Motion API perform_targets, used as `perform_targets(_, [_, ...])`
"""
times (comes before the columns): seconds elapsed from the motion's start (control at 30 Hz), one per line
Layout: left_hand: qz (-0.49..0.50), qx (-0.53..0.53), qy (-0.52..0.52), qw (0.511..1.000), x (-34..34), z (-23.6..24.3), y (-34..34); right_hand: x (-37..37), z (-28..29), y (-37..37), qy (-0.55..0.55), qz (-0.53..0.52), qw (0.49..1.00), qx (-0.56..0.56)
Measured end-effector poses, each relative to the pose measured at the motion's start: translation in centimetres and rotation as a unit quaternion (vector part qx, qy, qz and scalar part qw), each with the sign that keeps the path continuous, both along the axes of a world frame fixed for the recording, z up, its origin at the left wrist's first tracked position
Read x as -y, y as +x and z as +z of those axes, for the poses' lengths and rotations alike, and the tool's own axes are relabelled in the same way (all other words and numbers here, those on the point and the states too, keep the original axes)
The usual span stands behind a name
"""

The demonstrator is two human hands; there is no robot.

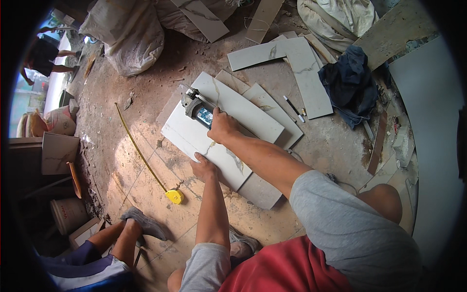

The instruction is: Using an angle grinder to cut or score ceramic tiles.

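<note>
My right hand (224, 127) is wrapped round the body of an angle grinder (204, 117), whose metal head points away to the far left. The grinder rests over a white marble-patterned tile (187, 134), along a line between it and another white piece (253, 117). My left hand (204, 168) grips the tile's near left edge, some of its fingers hidden. Under these lie more tiles, one showing at the right (275, 114) and a greyish one (260, 192) nearest me. The grinder's disc is too small to make out.
A yellow tape measure (174, 196) lies left with its blade (138, 151) drawn out. Further right are a marker (294, 108), an L-shaped tile (304, 73) and dark cloth (351, 85). Sacks (126, 36) stand behind. Another person's legs (119, 238) are at lower left.
</note>
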State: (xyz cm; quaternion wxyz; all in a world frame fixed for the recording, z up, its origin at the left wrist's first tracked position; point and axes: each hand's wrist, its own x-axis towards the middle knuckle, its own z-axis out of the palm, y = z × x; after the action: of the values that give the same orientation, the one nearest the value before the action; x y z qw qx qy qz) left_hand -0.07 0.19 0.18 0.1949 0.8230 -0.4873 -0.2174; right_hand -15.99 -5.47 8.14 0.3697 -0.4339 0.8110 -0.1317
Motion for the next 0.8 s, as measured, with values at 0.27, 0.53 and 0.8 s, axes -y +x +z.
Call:
perform_targets(0.27, [-0.003,0.011,0.017,1.0,0.1,-0.3,0.3,-0.4,0.6,-0.1,0.012,0.002,1.0,0.012])
perform_targets(0.53, [0.0,-0.009,0.028,1.0,0.2,0.0,0.2,-0.8,0.2,-0.1,0.009,-0.004,1.0,0.014])
perform_targets(0.8, [0.001,-0.009,0.039,0.999,0.0,0.7,-0.1,-1.1,-0.8,0.1,-0.011,-0.012,1.0,-0.009])
